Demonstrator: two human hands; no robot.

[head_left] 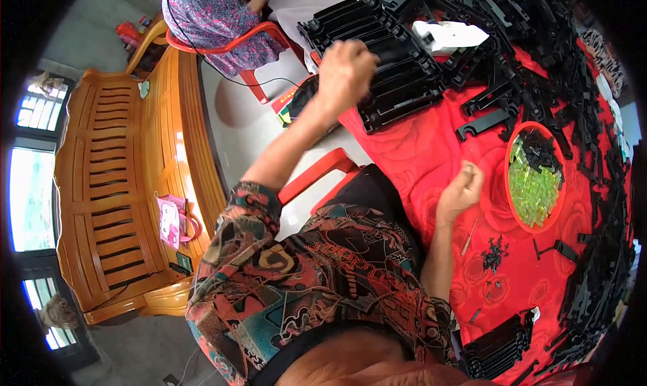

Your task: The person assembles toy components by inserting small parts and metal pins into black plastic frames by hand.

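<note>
My left hand (347, 76) is raised at the near left edge of a row of long black plastic parts (397, 76). Its fingers are curled in, and anything inside them is hidden. Above the red tablecloth (431, 140), my right hand (461, 190) has thumb and fingers pinched together; I cannot make out what is between them. To the right of that hand stands an orange-rimmed basket (510, 201) with small yellow-green pieces (532, 187) and small black pieces (539, 147). Just below my right hand lie a thin pointed tool (470, 236) and a small pile of black bits (495, 254).
More black parts (499, 42) heap along the far and right sides, with a white packet (450, 37) among them. Another black stack (499, 345) lies at the near right. Someone in a patterned top (209, 22) sits on a red chair (253, 39). A wooden bench (155, 177) is at left.
</note>
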